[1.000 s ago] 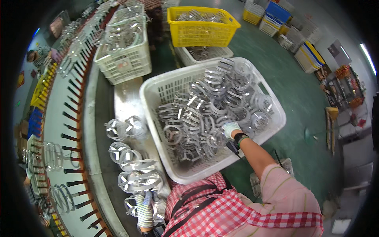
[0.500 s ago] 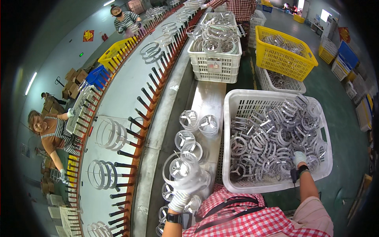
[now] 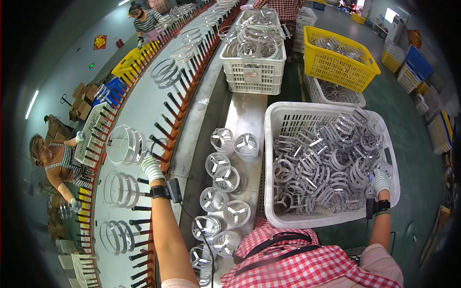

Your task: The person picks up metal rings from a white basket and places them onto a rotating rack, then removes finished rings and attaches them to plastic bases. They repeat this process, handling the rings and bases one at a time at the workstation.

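Note:
My left hand (image 3: 151,168), in a white striped glove with a black wrist device, reaches out over the peg conveyor (image 3: 144,96). Its fingers are on the rim of a round metal cage ring (image 3: 125,144) that sits among the black pegs. My right hand (image 3: 381,181), also gloved, is down at the near right corner of a white plastic basket (image 3: 288,113) heaped with several silver cage rings (image 3: 331,163). Its fingers are buried among them, so I cannot see what they grip.
Several silver three-spoke parts (image 3: 225,178) stand on the steel bench (image 3: 245,115) between conveyor and basket. Farther on are another white basket (image 3: 252,72) and a yellow one (image 3: 343,60). Other people work at the left (image 3: 55,161) and far end (image 3: 144,19).
My left hand has carried a cage ring from over the bench up onto the conveyor pegs. My right hand has stayed at the basket's right corner. My view has swung left.

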### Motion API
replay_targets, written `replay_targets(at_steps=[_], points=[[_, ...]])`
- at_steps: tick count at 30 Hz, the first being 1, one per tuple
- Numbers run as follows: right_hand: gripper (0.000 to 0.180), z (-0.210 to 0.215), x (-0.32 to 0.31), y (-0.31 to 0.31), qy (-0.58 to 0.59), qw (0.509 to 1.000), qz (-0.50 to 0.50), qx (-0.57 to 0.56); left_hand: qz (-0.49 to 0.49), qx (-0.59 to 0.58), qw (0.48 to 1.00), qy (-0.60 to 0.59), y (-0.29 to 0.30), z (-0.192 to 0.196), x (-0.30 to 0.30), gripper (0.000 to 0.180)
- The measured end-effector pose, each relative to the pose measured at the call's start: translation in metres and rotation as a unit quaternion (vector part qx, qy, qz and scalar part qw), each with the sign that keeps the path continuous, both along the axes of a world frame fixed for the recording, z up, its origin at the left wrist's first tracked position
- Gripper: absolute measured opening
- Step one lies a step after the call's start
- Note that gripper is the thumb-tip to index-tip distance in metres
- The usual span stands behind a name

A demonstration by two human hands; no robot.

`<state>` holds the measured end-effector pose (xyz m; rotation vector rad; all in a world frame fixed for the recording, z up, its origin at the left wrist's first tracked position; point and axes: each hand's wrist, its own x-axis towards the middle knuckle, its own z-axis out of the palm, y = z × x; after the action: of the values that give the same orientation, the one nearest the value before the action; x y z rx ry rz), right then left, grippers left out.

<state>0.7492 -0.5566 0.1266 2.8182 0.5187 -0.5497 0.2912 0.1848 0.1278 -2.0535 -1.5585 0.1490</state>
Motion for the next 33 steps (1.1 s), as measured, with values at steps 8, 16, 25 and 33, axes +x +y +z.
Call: replay_targets(at_steps=[8,16,25,33], points=[[0.027,0.038,-0.028,0.007,-0.008,0.986,-0.031,0.167,0.035,-0.097,0.905,-0.412,-0.062,0.056,0.076,0.04],[0.023,0.054,-0.059,0.099,0.105,0.938,0.006,0.331,-0.045,-0.026,0.916,-0.398,-0.075,0.038,-0.024,0.039],[0.021,0.042,-0.08,0.131,0.138,0.914,0.072,0.375,0.055,-0.088,0.729,-0.677,-0.12,0.093,-0.009,0.029],[0.016,0.05,-0.1,0.172,0.141,0.895,0.135,0.402,0.045,-0.081,0.721,-0.687,-0.126,0.094,-0.092,0.035]])
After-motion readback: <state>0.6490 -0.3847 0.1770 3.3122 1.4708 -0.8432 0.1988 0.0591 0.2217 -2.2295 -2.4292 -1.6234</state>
